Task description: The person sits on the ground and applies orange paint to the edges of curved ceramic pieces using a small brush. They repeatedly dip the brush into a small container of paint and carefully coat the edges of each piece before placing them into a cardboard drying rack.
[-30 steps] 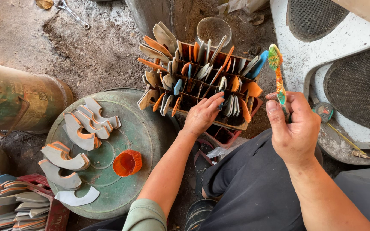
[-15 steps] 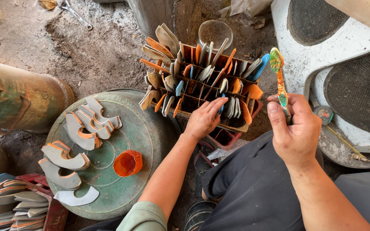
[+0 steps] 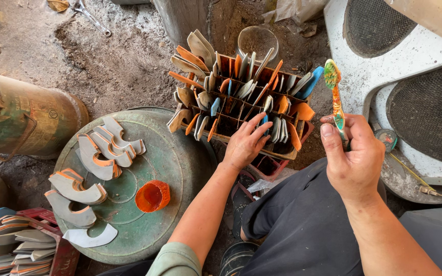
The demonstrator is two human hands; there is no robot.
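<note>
Left hand [image 3: 245, 144]: fingers spread over divided crate [image 3: 241, 105], fingertips on upright tile pieces [image 3: 277, 128], nothing gripped yet. Right hand [image 3: 353, 158]: grip closed around paint-stained brush [image 3: 335, 97], held upright beside crate. Round green lid [image 3: 180, 163] carries curved pieces [image 3: 103, 153] and orange cup [image 3: 152, 196].

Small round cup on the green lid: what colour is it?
Orange cup, seen best in the head view, resting on the round green lid.
</note>
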